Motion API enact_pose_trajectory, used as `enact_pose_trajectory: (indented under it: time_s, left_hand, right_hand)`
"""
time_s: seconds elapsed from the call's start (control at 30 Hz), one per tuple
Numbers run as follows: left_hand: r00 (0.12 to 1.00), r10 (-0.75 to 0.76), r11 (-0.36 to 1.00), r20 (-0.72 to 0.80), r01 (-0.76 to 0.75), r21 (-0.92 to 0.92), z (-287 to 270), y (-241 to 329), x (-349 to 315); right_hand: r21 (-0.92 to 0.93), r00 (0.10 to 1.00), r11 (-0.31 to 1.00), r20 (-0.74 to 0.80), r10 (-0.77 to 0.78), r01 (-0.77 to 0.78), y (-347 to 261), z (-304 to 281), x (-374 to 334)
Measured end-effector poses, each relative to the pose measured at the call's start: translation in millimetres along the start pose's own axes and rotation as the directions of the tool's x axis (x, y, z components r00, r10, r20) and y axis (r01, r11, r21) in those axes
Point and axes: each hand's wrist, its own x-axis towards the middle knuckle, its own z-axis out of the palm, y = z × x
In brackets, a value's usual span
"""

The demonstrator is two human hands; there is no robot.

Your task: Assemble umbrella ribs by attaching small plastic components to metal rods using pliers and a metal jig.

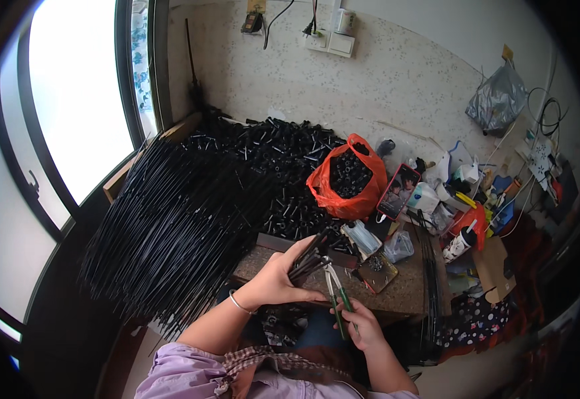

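Note:
My left hand [278,278], with a bangle on its wrist, is closed around several short black rod-like pieces [308,263]. Green-handled pliers [335,287] are gripped in my right hand [362,324], their pale metal jaws pointing up at the lower ends of those pieces. Whether the jaws touch a piece is too small to tell. Beyond my hands, many small black tubular parts [290,211] lie heaped on the table. To the left, a wide bundle of long thin black rods [177,226] spreads over the table's edge.
A red plastic bag [323,193] of small black parts stands behind my hands. Right of it are a propped phone [398,193], a patterned cup [459,245], a cardboard box [495,271] and clutter. More long rods [431,286] hang over the table's right side. A window [77,93] is at left.

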Motion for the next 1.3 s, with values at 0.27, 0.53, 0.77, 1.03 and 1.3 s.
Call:
enact_pose_trajectory:
  time_s: [0.27,0.53,0.77,1.03,1.3]
  left_hand:
    - [0.963,0.0,0.987,-0.271,-0.043,-0.153,-16,-11,-6]
    - [0.963,0.002,0.958,-0.271,-0.08,-0.277,-17,-2,-9]
    - [0.994,0.032,0.946,-0.102,-0.063,-0.317,-20,4,-5]
    - [0.969,0.023,0.99,-0.247,-0.056,-0.126,-18,-2,-6]
    - [0.997,0.016,0.941,-0.077,-0.041,-0.335,-19,13,-4]
  right_hand:
    - [-0.759,0.369,-0.46,0.635,-0.679,0.46,-71,59,-55]
    - [-0.648,0.377,-0.295,0.69,-0.618,0.702,-75,44,-40]
    - [0.294,0.668,0.895,0.744,0.006,-0.336,-22,31,-20]
    - [-0.797,0.764,0.225,0.394,-0.511,0.561,-68,63,-25]
    - [-0.02,0.635,0.957,0.744,0.208,-0.291,-28,44,-27]
